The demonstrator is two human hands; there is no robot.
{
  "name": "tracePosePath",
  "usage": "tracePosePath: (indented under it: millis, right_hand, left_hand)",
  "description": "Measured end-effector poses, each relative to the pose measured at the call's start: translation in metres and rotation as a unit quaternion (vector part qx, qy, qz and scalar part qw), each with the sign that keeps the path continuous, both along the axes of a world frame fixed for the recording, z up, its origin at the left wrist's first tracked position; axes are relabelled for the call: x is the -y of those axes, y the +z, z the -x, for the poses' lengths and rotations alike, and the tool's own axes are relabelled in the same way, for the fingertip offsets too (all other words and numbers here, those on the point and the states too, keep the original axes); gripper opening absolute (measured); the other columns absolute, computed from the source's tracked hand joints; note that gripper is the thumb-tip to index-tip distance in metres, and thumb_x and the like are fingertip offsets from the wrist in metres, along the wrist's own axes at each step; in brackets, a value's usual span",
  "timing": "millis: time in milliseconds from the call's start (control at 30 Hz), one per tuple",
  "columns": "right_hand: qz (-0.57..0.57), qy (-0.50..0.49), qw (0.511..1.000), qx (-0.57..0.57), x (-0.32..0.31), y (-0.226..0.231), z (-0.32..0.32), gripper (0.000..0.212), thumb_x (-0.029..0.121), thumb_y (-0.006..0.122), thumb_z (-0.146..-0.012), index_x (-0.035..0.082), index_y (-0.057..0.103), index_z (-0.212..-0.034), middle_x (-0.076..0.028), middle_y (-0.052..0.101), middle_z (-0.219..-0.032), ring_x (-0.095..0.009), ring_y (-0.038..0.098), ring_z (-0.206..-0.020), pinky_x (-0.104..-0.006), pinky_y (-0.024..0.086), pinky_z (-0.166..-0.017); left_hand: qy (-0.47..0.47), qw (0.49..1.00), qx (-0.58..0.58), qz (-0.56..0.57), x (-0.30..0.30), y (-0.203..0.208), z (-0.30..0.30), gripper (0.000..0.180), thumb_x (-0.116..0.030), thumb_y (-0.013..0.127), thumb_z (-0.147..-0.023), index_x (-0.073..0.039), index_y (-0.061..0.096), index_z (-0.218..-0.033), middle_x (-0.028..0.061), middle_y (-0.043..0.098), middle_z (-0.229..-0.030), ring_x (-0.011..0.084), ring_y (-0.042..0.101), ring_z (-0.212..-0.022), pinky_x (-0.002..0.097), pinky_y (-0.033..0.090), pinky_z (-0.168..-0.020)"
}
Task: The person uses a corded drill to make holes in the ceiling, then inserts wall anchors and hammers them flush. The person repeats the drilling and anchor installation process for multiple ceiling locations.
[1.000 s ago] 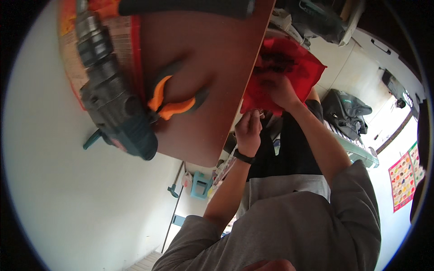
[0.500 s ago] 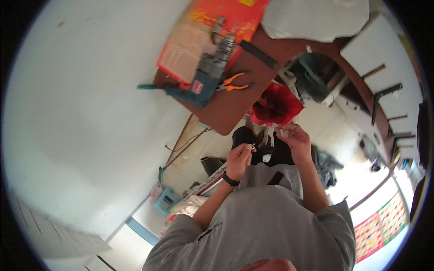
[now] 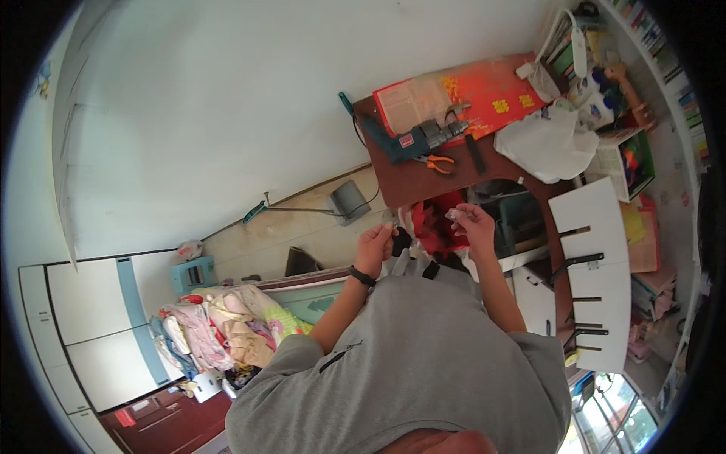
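The left hand (image 3: 373,247) had its fingers closed on a tiny thing (image 3: 389,221), too small to name. The right hand (image 3: 478,224) pinched a little see-through thing (image 3: 454,215). Both were near a red bag (image 3: 429,231) beside the brown worktop (image 3: 401,185). A drill (image 3: 414,141) lay near orange-handled pliers (image 3: 437,163).

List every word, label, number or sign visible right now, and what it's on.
I don't copy out wording, so here is where print shows:
Red sheet on the table: large yellow characters; fine print on its pale panel, too small to read.
Power drill: pale marks on a red label, too small to read.
Book-like spines, upper right: too blurred.
Clear piece in the right hand: no lettering discernible.
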State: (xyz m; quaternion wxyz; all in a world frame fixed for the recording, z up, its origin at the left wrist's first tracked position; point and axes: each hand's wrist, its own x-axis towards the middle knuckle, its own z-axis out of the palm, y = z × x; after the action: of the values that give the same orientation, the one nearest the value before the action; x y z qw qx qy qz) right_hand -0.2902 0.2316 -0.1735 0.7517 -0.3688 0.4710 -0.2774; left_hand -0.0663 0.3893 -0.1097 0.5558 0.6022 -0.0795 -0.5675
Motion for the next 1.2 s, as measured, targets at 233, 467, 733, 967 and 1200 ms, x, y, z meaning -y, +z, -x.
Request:
tracePosePath:
  millis: [233, 467, 733, 967, 1200]
  right_hand:
    - [0.085, -0.205, 0.974, -0.035, 0.05, -0.054, -0.033, 0.019, -0.005, 0.065, -0.092, -0.006, 0.066, -0.11, -0.011, 0.07, -0.095, -0.018, 0.071, -0.08, -0.0285, 0.061, -0.071]
    - [0.163, -0.265, 0.917, -0.248, 0.118, -0.096, -0.069, 0.021, 0.005, 0.072, -0.086, 0.0, 0.074, -0.106, -0.01, 0.076, -0.096, -0.018, 0.073, -0.088, -0.0333, 0.057, -0.079]
    - [0.277, -0.226, 0.866, -0.351, 0.092, -0.097, -0.08, 0.036, -0.001, 0.065, -0.078, 0.005, 0.075, -0.112, -0.013, 0.077, -0.111, -0.03, 0.073, -0.105, -0.0373, 0.056, -0.092]
    - [0.263, -0.212, 0.852, -0.4, 0.065, -0.084, -0.064, 0.037, -0.003, 0.062, -0.079, 0.004, 0.074, -0.114, -0.014, 0.077, -0.107, -0.03, 0.075, -0.098, -0.0365, 0.058, -0.088]
    - [-0.006, -0.11, 0.993, -0.051, 0.019, -0.048, -0.097, 0.026, 0.007, 0.073, -0.091, -0.002, 0.073, -0.115, -0.007, 0.076, -0.096, -0.014, 0.071, -0.085, -0.0282, 0.059, -0.076]
  left_hand:
    - [-0.086, 0.996, 0.027, 0.006, 0.05, 0.008, -0.03, 0.028, -0.03, 0.061, -0.105, -0.004, 0.068, -0.097, -0.0094, 0.041, -0.061, 0.0022, 0.034, -0.049, 0.0211, 0.024, -0.045]
    - [-0.205, 0.974, 0.088, -0.033, 0.105, -0.029, -0.071, 0.032, -0.033, 0.064, -0.102, -0.003, 0.072, -0.093, -0.0071, 0.047, -0.063, 0.0038, 0.038, -0.05, 0.0235, 0.028, -0.045]
    - [-0.273, 0.956, 0.026, -0.102, 0.144, -0.077, -0.089, 0.029, -0.028, 0.063, -0.102, -0.004, 0.071, -0.09, -0.0059, 0.047, -0.061, 0.0051, 0.036, -0.048, 0.0255, 0.025, -0.044]
    - [-0.174, 0.975, 0.014, -0.138, 0.142, -0.115, -0.072, 0.027, -0.028, 0.066, -0.101, -0.005, 0.071, -0.089, -0.0066, 0.047, -0.061, 0.0049, 0.035, -0.047, 0.0254, 0.024, -0.043]
    - [-0.13, 0.986, -0.013, -0.105, 0.144, -0.123, -0.058, 0.022, -0.026, 0.067, -0.1, -0.006, 0.071, -0.09, -0.0065, 0.048, -0.063, 0.0053, 0.037, -0.049, 0.0254, 0.025, -0.044]
